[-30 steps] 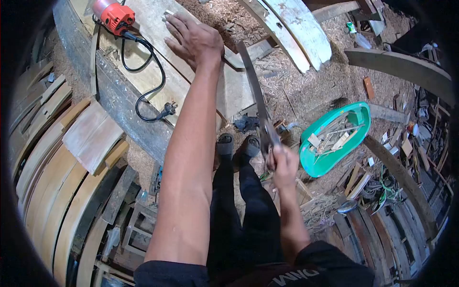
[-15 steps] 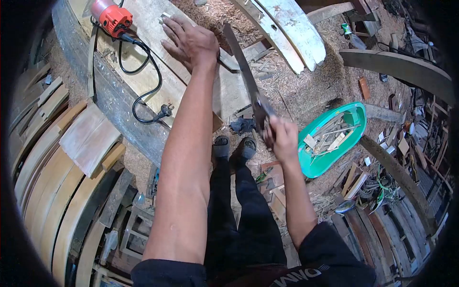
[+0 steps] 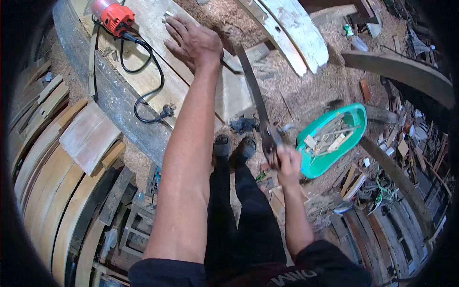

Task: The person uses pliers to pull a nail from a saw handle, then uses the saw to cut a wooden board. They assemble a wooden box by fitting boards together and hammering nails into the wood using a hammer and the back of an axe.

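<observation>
Your right hand [image 3: 288,165] is closed around the handle of the handsaw [image 3: 257,98], its blade slanting up beside the end of the wooden board [image 3: 234,95]. Blur makes it hard to say whether the teeth touch wood. Your left hand [image 3: 198,45] lies spread on the board, near the red corded power tool [image 3: 114,18]. The green plastic tub [image 3: 313,168] holds wood scraps.

Centre lit in cool white, right hand [image 3: 289,162] slightly blurred, periphery distorted, corners blackened by vignetting
</observation>
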Available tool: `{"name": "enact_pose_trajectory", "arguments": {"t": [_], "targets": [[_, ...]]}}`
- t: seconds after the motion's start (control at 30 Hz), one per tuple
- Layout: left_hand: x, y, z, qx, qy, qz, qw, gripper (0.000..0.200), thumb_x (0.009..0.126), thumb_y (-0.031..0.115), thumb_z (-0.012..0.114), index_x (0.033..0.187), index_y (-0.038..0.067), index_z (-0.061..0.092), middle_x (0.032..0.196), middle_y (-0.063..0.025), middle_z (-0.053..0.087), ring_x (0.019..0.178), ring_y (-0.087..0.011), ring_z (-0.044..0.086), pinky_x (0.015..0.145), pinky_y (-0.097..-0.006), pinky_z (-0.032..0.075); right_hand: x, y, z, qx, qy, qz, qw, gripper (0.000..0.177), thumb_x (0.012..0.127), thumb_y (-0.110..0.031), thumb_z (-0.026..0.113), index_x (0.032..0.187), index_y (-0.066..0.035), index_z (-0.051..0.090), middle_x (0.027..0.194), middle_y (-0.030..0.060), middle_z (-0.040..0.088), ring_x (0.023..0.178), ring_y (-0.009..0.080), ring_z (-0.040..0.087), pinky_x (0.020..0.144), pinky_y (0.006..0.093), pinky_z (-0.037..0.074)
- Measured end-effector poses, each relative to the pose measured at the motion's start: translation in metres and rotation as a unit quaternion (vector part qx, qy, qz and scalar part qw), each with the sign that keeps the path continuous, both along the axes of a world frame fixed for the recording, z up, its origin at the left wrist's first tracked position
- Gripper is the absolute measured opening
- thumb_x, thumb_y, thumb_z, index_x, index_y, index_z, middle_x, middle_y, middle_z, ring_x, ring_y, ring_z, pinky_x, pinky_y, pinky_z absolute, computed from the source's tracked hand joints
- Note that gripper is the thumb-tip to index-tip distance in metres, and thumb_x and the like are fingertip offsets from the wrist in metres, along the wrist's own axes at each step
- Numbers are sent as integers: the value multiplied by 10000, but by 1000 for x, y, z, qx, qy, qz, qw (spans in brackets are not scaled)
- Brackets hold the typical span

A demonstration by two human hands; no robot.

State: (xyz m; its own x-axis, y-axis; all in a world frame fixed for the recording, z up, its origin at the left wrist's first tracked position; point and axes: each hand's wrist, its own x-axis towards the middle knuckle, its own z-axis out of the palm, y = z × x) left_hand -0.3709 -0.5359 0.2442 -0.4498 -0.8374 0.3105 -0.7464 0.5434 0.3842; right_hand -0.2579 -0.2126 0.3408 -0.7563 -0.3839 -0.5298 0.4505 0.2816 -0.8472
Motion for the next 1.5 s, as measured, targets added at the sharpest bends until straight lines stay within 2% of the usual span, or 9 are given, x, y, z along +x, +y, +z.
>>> {"name": "enact_pose_trajectory", "arguments": {"t": [0.1,0.27,0.63,0.8,0.93,1.03,1.07,1.2,1.5], "targets": [[2,2,-3,-9,4,0,1000,611,879,213,395,1415,-76,344,1532,-240,264,1447,-350,216,1142,-558,112,-48,-56,-16,26,2,16,1000,415,972,-256,505,624,-33,530,527,-14,463,495,64,413,469,266,294],[-1,2,1,-5,7,5,1000,607,877,207,403,1415,-69,348,1530,-244,266,1447,-352,214,1141,-557,114,6,0,7,-2,-66,-26,997,400,964,-256,523,626,-42,525,541,-30,473,489,55,401,459,248,283],[-1,0,3,6,15,3,1000,613,879,211,403,1421,-70,341,1535,-247,255,1447,-356,211,1144,-554,109,-33,-17,26,24,-111,20,993,400,979,-272,537,641,-61,510,559,-52,440,514,34,383,475,236,274],[1,3,2,4,20,-3,1000,614,876,205,401,1419,-75,338,1529,-249,265,1446,-358,211,1143,-559,107,-25,-13,20,-2,-43,20,999,271,920,-242,655,1020,9,641,715,-46,536,614,27,447,543,200,353],[0,2,-4,-27,-2,17,999,601,876,222,392,1422,-25,365,1539,-214,279,1442,-315,255,1130,-556,181,-8,-14,21,78,101,48,991,269,898,-192,694,1049,21,632,792,-18,582,704,56,512,633,208,424],[-1,1,-4,-35,2,17,999,599,870,219,398,1416,-26,374,1537,-217,282,1442,-316,254,1130,-560,177,-9,-23,17,89,24,-24,995,267,913,-206,681,1042,22,632,793,-11,583,713,53,510,636,208,421],[-1,0,-5,-36,12,17,999,600,868,219,400,1415,-26,375,1536,-218,284,1442,-318,252,1130,-561,175,-12,-30,6,74,109,-34,991,253,921,-215,676,1008,19,638,754,-14,579,659,48,509,594,204,421],[-1,2,-7,-36,20,17,999,602,864,219,405,1413,-25,379,1532,-220,289,1442,-319,252,1131,-562,171,-26,-43,16,34,-23,-120,992,221,922,-214,678,931,6,654,691,-22,574,550,32,488,476,201,372],[-4,1,-5,-26,16,12,999,592,873,216,392,1413,-25,373,1530,-221,293,1441,-335,247,1124,-574,168,-28,-64,14,140,150,-39,978,223,913,-193,676,964,24,668,666,-9,587,604,45,522,545,229,423]]}}
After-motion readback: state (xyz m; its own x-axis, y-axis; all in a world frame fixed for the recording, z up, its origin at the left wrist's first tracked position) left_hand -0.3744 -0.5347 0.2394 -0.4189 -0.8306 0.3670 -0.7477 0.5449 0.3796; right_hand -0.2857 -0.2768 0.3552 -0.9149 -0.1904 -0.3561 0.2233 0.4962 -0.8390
